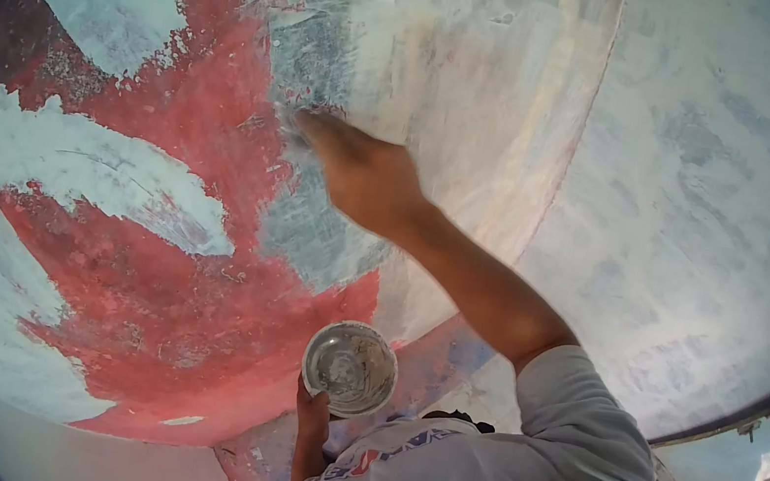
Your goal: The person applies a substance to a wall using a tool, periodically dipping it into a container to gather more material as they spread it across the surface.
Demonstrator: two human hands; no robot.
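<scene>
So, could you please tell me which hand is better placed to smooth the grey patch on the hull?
The right, probably. The right hand is raised against the hull at the edge of the grey patch, while the left hand sits low, holding the round tub.

The curved red-painted surface bears broad pale blue-white patches.

The hull is matt and rough: chalky red paint, scuffed, with pale filler dragged over it in streaky patches. Just below the hull's red area, the tub in my left hand looks like smooth plastic, smeared inside with grey paste. My shirt is soft pale cloth.
</scene>
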